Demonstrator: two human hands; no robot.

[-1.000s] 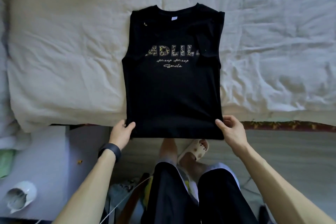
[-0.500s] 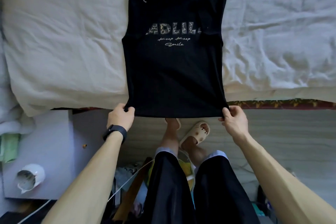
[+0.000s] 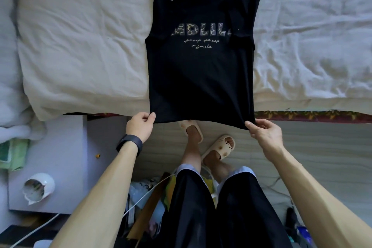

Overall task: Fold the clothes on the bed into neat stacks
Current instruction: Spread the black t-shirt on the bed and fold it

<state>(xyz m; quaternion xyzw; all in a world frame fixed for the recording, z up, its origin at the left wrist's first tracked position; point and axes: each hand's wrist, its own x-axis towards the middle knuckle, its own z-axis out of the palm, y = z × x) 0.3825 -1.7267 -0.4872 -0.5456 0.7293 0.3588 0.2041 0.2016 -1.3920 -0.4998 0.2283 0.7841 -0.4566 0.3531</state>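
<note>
On the bed (image 3: 80, 50), the black shirt (image 3: 201, 78) lies flat. Your left hand (image 3: 140, 127) and right hand (image 3: 264, 132) pinch its bottom corners with their fingers (image 3: 150, 117). Next, it seems, fold the hem up to the collar

The shirt (image 3: 201, 76) lay flat on the bed (image 3: 80, 46), collar at the far side, its hem reaching past the near edge. The left hand (image 3: 141, 126) held the hem's left corner, the right hand (image 3: 263, 132) its right corner. Below the hem, two slippers (image 3: 220, 147) stood on the floor (image 3: 312, 147). A low table (image 3: 60, 147) stood left of them, beside the bed.
</note>
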